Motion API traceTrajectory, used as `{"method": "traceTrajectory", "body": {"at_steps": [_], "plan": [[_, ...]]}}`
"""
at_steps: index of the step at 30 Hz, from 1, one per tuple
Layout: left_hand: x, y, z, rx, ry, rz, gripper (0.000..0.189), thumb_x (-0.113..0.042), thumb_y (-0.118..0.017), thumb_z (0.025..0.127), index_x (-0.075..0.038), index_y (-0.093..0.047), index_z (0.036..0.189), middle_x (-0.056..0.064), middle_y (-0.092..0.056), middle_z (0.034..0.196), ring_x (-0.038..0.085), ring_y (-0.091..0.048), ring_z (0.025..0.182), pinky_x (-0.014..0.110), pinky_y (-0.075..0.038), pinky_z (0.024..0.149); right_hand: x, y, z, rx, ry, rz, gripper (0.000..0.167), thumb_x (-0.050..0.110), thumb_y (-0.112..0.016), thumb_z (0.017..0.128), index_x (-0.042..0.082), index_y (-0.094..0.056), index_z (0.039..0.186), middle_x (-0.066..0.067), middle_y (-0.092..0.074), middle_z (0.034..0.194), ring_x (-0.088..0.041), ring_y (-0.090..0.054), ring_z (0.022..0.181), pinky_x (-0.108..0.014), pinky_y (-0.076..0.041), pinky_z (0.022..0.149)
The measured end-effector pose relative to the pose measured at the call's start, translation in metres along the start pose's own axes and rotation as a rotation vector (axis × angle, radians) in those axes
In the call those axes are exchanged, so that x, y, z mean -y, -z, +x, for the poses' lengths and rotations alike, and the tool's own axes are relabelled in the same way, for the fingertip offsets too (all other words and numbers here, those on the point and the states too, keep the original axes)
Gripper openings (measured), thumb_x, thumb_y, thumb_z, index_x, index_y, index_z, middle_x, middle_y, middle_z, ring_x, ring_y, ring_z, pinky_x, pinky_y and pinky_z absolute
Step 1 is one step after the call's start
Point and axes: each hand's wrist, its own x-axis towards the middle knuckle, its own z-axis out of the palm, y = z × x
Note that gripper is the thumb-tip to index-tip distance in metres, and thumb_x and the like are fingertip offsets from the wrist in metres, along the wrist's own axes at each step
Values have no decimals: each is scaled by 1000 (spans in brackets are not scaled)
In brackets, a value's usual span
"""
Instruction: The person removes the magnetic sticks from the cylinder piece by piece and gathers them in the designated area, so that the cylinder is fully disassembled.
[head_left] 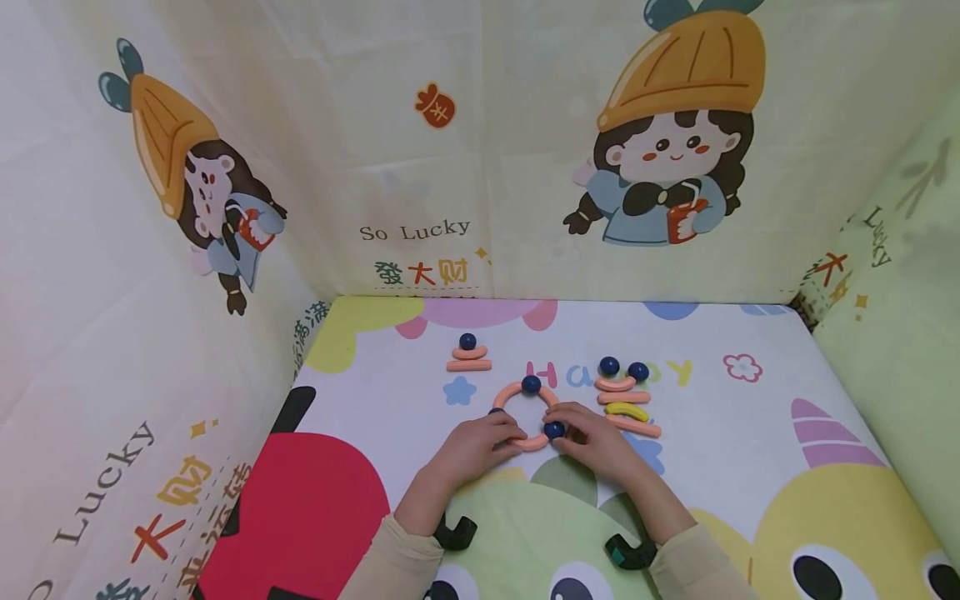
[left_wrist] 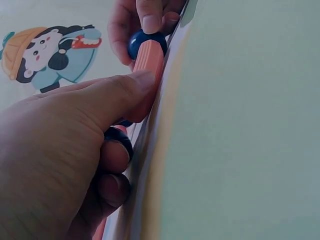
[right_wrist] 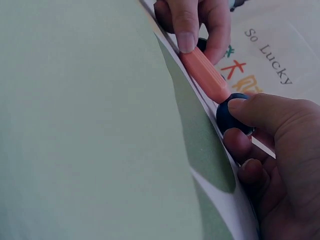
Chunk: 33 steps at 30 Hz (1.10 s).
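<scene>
Curved pink rods and dark blue balls form a ring on the table, with one ball (head_left: pixel 531 384) at its top. The left hand (head_left: pixel 477 446) pinches the near curved pink rod (left_wrist: pixel 145 62), thumb along its ridged side. Another blue ball (left_wrist: pixel 119 140) shows beside its curled fingers in the left wrist view. My right hand (head_left: pixel 600 442) grips the lower right blue ball (right_wrist: pixel 233 117) between thumb and fingers, where the pink rod's end meets it. The ring's left ball (head_left: pixel 497 410) is partly hidden behind the left hand.
Up left lies a small stack of two pink pieces (head_left: pixel 469 365) topped by a blue ball (head_left: pixel 468 342). To the right are several pink rods (head_left: pixel 624 398), a yellow curved piece (head_left: pixel 627 411) and two blue balls (head_left: pixel 609 366). Printed cloth walls (head_left: pixel 517 167) enclose the table.
</scene>
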Motion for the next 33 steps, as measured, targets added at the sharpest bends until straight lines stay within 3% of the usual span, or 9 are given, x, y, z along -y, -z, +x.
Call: {"method": "traceTrajectory", "body": {"at_steps": [6,12,17,22,25,29,33], "plan": [[6,-1,-1,14,-60,-10,22,-42,-60,97,-36,-70,115,-16,-64,112,1,-62,99,21,-52,87,1,-1,0,-3,-7,0,34,33,-65,96,35,-61,130,19,-53,135,-6,-55,91,-23,-49,79],[8,0,-1,41,-82,-37,22,-45,-58,97,-37,-71,114,-18,-62,110,-2,-60,98,19,-51,87,2,-1,0,0,-16,-12,35,33,-64,96,35,-59,132,18,-53,135,-6,-54,90,-23,-49,78],[6,6,-1,26,-45,-172,22,-51,-58,95,-41,-70,110,-24,-62,105,-7,-57,91,17,-50,83,2,0,0,2,-11,-10,35,33,-64,97,34,-60,131,19,-53,134,-6,-54,89,-23,-49,78],[7,16,0,-24,-25,-236,19,-41,-66,94,-39,-70,112,-21,-62,106,-4,-55,86,18,-49,79,3,0,-1,-8,9,-8,34,32,-64,97,31,-61,131,16,-54,136,-5,-54,87,-23,-49,76],[12,22,1,-23,18,-234,21,-37,-67,94,-38,-71,115,-18,-60,110,-1,-56,91,21,-49,82,4,1,0,-11,10,-17,35,31,-65,96,32,-61,131,14,-54,136,-5,-54,86,-24,-49,76],[23,32,3,-9,148,-225,21,-41,-66,94,-38,-71,114,-17,-59,108,2,-56,92,24,-50,82,4,1,0,-10,-6,-25,36,30,-66,96,35,-60,131,16,-54,136,-5,-54,87,-23,-49,77],[41,42,5,-35,264,-192,22,-48,-64,93,-39,-72,112,-18,-61,109,5,-59,100,31,-52,90,4,0,0,-4,-14,-12,35,29,-66,96,34,-61,130,16,-54,135,-5,-55,88,-23,-50,78]]}}
